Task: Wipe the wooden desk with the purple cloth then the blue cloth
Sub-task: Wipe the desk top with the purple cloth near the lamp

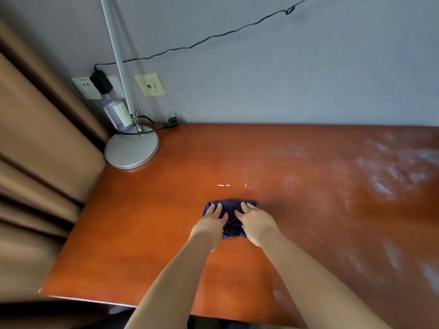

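1. Currently both hands are down on the purple cloth (230, 216), side by side, near the middle of the tabletop (147, 210), a bit toward its near edge.
2. Left hand (212, 220): fingers straight and spread, pressing flat on the cloth's left half. Not curled around it.
3. Right hand (254, 220): fingers extended and slightly bent, pressing on the cloth's right half. Thumb angled toward the left hand. No clear pinch visible.
4. The hands are close but not touching; a bunched strip of cloth shows between them.
5. The cloth is crumpled and lies directly on the tabletop. Its far edge sticks out past the fingertips; the near edge shows between the wrists.
6. Just beyond the cloth, toward the far edge: a few small white scraps (224, 185) on the wood, apart from the cloth.
7. Right half of the tabletop: whitish dusty smears (392, 172), heaviest toward the far right corner and running down the right side. The left half looks clean and glossy.
8. Far left corner: round grey lamp base (131, 148) on the tabletop, with its pole (116, 55) going up out of view.
9. Behind the base: a clear bottle (117, 112) with a label; contents unreadable.
10. Wall behind: white socket (86, 87) with a black adapter (101, 81) plugged in, a black cable (213, 36) running up to the right, and a beige wall plate (150, 84).
11. Left side: brown curtain (35, 162) hanging against the tabletop's left edge.
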A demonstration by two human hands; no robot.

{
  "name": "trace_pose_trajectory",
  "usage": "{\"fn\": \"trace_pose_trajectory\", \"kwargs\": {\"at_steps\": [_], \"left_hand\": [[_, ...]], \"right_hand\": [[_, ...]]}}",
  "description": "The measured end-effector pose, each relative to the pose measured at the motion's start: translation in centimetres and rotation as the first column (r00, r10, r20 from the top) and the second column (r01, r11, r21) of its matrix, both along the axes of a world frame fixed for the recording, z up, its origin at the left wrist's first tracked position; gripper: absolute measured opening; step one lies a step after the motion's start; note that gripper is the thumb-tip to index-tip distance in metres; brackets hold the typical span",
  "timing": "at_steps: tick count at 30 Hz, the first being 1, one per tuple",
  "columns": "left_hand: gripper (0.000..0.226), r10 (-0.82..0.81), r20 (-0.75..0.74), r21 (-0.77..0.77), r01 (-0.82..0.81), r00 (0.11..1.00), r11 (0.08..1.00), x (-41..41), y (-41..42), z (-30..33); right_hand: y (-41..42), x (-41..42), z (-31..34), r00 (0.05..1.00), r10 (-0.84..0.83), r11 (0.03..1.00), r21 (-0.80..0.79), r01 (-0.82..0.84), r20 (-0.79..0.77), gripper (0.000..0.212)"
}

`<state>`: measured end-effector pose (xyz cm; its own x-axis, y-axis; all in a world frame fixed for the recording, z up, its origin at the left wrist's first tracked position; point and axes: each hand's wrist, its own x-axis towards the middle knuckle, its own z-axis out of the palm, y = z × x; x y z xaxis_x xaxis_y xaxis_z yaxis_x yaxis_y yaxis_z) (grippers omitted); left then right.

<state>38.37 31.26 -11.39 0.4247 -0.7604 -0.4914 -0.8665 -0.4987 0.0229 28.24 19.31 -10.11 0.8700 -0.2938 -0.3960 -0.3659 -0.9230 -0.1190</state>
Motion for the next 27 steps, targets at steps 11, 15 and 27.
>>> {"fn": "trace_pose_trajectory", "kwargs": {"at_steps": [11, 15, 27], "left_hand": [[0.062, -0.053, -0.001, -0.023, 0.053, 0.999, 0.998, 6.8, -6.2, 0.6], [0.060, -0.076, 0.002, -0.026, 0.076, 0.997, 0.997, 8.9, -8.5, 1.0], [0.067, -0.041, 0.017, 0.031, 0.041, 0.999, 0.999, 7.0, -7.5, 1.9]], "right_hand": [[-5.6, 6.4, 0.4, 0.999, -0.034, 0.999, -0.022, 0.035, 0.004, 0.057], [-7.6, 8.7, 0.4, 0.999, -0.050, 0.998, -0.040, 0.050, -0.001, 0.056], [-6.2, 6.6, 0.2, 0.998, -0.063, 0.997, -0.046, 0.063, 0.006, 0.058]]}}
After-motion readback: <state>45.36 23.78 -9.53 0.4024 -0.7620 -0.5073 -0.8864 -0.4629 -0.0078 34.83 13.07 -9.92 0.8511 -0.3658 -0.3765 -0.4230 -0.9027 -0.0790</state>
